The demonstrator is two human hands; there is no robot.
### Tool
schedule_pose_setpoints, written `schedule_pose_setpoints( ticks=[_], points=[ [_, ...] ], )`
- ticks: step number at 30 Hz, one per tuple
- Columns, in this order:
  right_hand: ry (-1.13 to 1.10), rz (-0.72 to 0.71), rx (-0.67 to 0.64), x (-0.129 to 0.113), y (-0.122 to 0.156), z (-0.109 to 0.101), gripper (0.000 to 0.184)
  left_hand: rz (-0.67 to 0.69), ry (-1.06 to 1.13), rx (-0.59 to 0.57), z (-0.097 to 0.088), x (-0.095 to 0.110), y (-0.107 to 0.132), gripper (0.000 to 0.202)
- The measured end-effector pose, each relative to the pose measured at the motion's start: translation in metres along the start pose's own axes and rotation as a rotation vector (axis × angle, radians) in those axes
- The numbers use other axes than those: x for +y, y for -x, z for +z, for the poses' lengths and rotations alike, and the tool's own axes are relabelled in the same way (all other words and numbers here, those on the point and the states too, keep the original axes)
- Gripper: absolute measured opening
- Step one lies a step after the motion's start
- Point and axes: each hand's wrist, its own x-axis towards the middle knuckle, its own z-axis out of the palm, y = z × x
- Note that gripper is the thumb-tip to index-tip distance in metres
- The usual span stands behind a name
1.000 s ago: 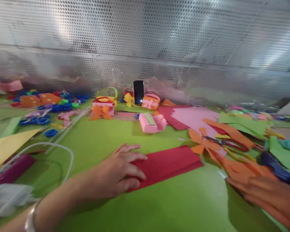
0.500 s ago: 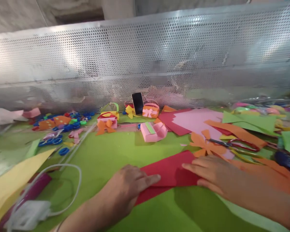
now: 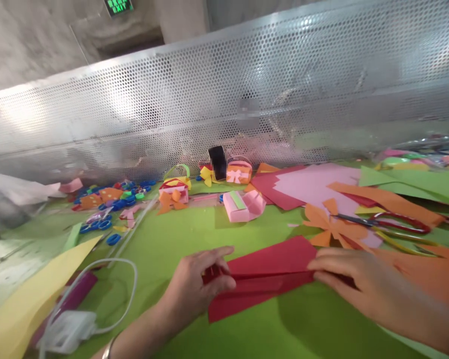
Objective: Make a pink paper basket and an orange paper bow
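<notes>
A folded sheet of red paper (image 3: pixel 265 279) lies in front of me on the green tabletop, its upper flap standing slightly off the layer beneath. My left hand (image 3: pixel 204 276) is curled around the paper's left end, thumb low and fingers above, with a bit of red showing between them. At the other end, my right hand (image 3: pixel 344 276) pinches the right corner between thumb and fingertips. Just beyond the right hand lie an orange paper flower (image 3: pixel 331 224) and red-handled scissors (image 3: pixel 396 222). A pink paper box (image 3: pixel 237 207) stands farther back.
At left are a white charger with cable (image 3: pixel 71 331), a yellow sheet (image 3: pixel 48 294) and several blue rings (image 3: pixel 114 239). Small paper baskets (image 3: pixel 175 188) and a dark-screened device (image 3: pixel 217 162) stand before the perforated metal panel (image 3: pixel 194 99). Pink sheets (image 3: pixel 318 184) lie back right.
Both hands have gone from pressing the red paper flat to gripping its ends. The upper flap has lifted along the near edge, exposing more of the lower layer. The view has tilted.
</notes>
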Motion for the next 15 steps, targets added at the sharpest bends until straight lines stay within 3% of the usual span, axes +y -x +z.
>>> schedule_pose_setpoints(
  ticks=[7,15],
  points=[
    [-0.159,0.223,-0.085,-0.013,-0.003,-0.007,0.031,-0.236,0.195,0.096,0.001,-0.003,-0.004,0.022],
    [-0.221,0.380,-0.256,-0.001,0.004,0.003,0.029,-0.373,0.538,0.110,0.000,-0.007,-0.007,0.028]
  ],
)
